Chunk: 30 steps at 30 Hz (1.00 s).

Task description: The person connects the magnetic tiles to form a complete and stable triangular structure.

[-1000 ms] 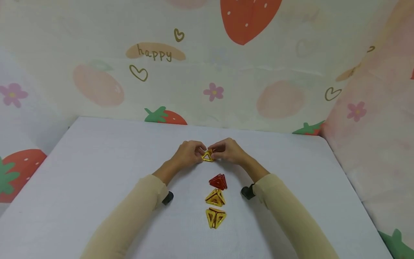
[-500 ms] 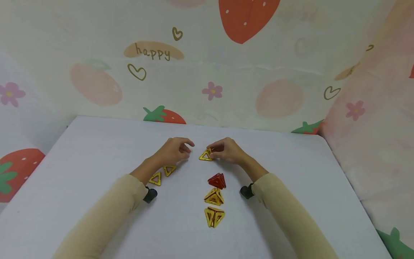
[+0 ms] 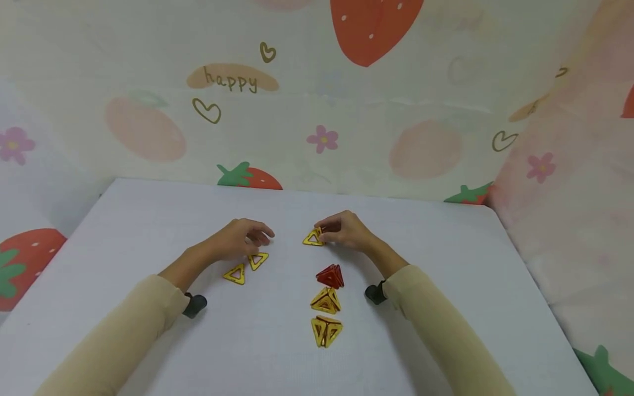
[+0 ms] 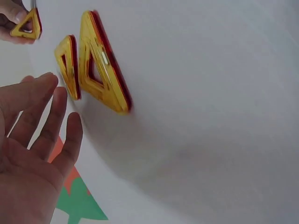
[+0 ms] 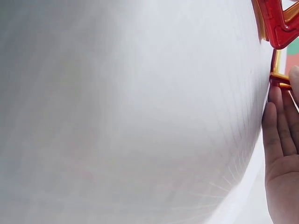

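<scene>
My right hand [image 3: 346, 231] pinches a yellow triangular magnetic tile [image 3: 313, 243] at the far middle of the table. In the right wrist view, a second tile edge [image 5: 281, 77] meets it at an angle by the fingertips. My left hand [image 3: 239, 240] is over the table to the left, fingers loosely bent and holding nothing. Just below its fingertips lies one flat yellow triangular tile [image 3: 261, 261], and another yellow triangular tile [image 3: 241, 280] is beside it, nearer me. The left wrist view shows red undersides on both tiles [image 4: 112, 86].
Three small pyramids of triangular tiles form a column down the middle: a red pyramid [image 3: 331, 276], a yellow pyramid [image 3: 326, 301] and another yellow pyramid [image 3: 327, 331] nearest me. A printed cloth wall [image 3: 297, 110] stands behind the white table [image 3: 421, 330].
My left hand has let go of the tile that my right hand holds and has moved left and nearer me. Two loose yellow tiles, hidden earlier by the left arm, now show. The right hand stays put.
</scene>
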Tool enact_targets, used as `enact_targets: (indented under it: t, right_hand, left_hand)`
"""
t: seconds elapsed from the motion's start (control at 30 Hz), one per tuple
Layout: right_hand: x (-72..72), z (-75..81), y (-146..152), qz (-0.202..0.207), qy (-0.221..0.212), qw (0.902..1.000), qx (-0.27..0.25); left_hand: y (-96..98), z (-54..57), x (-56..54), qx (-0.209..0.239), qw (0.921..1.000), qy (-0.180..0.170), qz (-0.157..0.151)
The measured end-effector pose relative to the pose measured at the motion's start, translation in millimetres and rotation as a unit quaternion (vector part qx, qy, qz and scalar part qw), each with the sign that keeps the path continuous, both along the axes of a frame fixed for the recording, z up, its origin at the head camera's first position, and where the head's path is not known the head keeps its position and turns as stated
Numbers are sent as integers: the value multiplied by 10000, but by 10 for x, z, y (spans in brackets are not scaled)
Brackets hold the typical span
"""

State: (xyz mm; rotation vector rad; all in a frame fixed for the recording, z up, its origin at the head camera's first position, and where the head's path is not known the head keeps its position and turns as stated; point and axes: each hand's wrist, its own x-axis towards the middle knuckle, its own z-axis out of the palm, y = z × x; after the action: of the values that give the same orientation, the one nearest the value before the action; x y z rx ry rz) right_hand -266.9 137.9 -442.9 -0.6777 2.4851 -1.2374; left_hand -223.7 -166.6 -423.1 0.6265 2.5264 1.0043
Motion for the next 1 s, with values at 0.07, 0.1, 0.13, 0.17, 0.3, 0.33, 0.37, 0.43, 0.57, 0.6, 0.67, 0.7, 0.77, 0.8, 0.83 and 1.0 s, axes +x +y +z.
enact_targets:
  t: [0.07,0.1,0.13,0.17,0.3,0.33,0.37,0.43,0.57,0.6,0.67,0.7,0.77,0.8,0.83,1.0]
  right_hand:
    - [0,-5,-4,-8,-22,10000,-2]
    - [2,-3,-6,-28,-36,10000,9]
    - [4,-1,-7,-48,-49,10000,10]
    - [5,1,-6,-71,-55,10000,14]
    - [10,16,-9,-128,-74,9999,41]
    - [13,19,-9,-127,-68,9999,37]
    - [13,19,-11,-129,-66,9999,40]
    - [19,19,-13,-138,-83,9999,43]
    - [32,20,-13,-142,-109,9998,31]
    - [34,22,-12,-140,-117,9998,26]
    - [32,21,-10,-129,-107,9999,17]
    - [31,22,-11,-125,-101,9999,13]
    - [25,16,-8,-105,-60,9999,21]
    - [21,14,-9,-107,-50,9999,30]
    - [17,10,-8,-102,-32,9999,36]
    - [4,-4,-10,-108,10,9999,86]
  left_hand:
    - [-62,-9,30,-37,9999,-33,-95]
    - [-90,-13,43,-51,9999,-46,-126]
    - [-114,-21,56,-77,9999,-54,-142]
    - [-136,-29,68,-106,9998,-63,-158]
    - [-185,-50,97,-115,9998,-71,-137]
    - [-188,-54,101,-103,9999,-86,-97]
    - [-188,-57,104,-78,9999,-82,-83]
    - [-181,-66,104,-47,10000,-60,-55]
    - [-155,-96,98,-21,10000,-6,8]
    - [-149,-104,96,-18,10000,-3,19]
    - [-138,-119,91,-19,10000,18,35]
    - [-132,-122,89,-19,10000,29,43]
    - [-122,-122,89,-18,10000,64,36]
    - [-118,-120,87,-6,10000,81,20]
    - [-113,-121,83,9,9999,108,2]
    - [-66,-113,76,-38,9999,109,-12]
